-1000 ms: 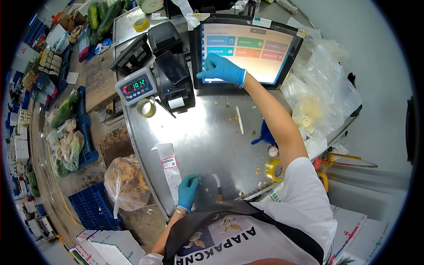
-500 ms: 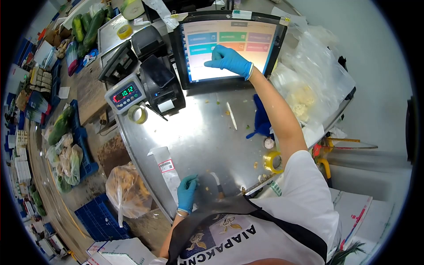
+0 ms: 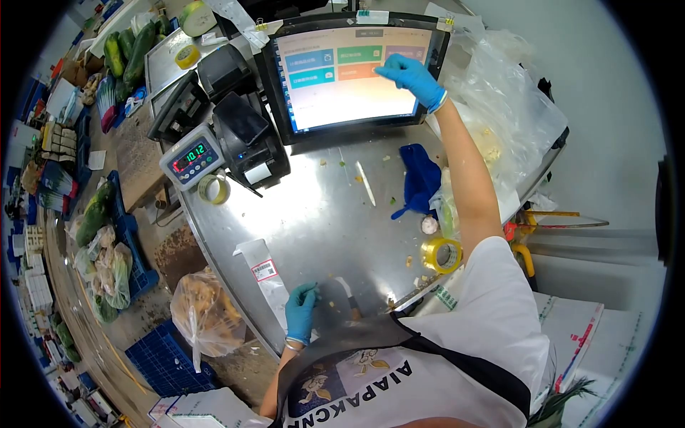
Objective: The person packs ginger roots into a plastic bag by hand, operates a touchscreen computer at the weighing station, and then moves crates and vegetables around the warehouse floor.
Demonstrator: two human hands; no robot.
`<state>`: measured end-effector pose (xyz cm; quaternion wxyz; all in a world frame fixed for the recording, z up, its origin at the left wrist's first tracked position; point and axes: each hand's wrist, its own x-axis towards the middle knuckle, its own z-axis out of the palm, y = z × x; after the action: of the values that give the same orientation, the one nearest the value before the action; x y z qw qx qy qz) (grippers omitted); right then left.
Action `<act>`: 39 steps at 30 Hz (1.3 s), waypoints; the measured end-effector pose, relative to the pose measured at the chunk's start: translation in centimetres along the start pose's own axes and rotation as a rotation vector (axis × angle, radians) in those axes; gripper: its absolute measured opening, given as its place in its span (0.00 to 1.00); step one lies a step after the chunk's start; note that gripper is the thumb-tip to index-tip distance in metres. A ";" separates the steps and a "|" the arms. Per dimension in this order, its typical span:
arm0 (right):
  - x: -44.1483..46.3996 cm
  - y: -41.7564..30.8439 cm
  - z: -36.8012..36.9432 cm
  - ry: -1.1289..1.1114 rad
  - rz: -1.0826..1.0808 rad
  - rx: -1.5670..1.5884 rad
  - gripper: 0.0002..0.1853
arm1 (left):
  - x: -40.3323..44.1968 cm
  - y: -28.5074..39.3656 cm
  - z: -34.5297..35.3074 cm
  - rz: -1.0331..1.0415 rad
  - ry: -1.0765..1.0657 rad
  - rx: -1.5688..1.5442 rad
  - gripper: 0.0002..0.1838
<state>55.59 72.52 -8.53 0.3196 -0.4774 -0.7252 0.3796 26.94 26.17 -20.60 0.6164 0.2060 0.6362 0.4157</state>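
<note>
Gloved in blue, my right hand (image 3: 414, 78) is in front of the monitor (image 3: 342, 107), near an orange tile, with the index finger pointed and the others curled. My left hand (image 3: 301, 312), also gloved, rests low at the near edge of the metal table (image 3: 314, 228), its fingers bent together beside a white strip with a red-framed label (image 3: 264, 270); whether something is between the fingers is too small to tell. A digital scale display (image 3: 193, 157) reads 10.12, next to a black label printer (image 3: 250, 139).
Yellow tape (image 3: 441, 255), a garlic bulb (image 3: 429, 225), a blue cloth (image 3: 417, 178) and a white pen-like stick (image 3: 365, 183) lie on the table. Clear plastic bags (image 3: 499, 100) fill the right side. A bag of ginger-like pieces (image 3: 207, 314) stands at the left.
My right hand has moved rightward across the screen, from its lower left to the orange tile. The camera view has shifted slightly. My left hand stays in about the same place.
</note>
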 end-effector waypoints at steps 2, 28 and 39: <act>0.7 0.9 -1.0 0.026 0.029 0.059 0.16 | 0.0 -0.1 0.1 0.004 -0.007 0.008 0.13; 0.3 -4.8 9.7 -0.297 -0.083 0.071 0.20 | 9.9 -4.8 5.4 0.283 -0.318 1.371 0.15; 0.2 -3.9 12.6 -0.360 -0.085 -0.006 0.27 | 10.7 -5.1 6.5 0.268 -0.328 1.465 0.10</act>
<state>43.36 68.66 -11.57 0.1988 -0.3718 -0.7912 0.4430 32.80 33.41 -30.47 0.3530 0.6970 0.6193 -0.0774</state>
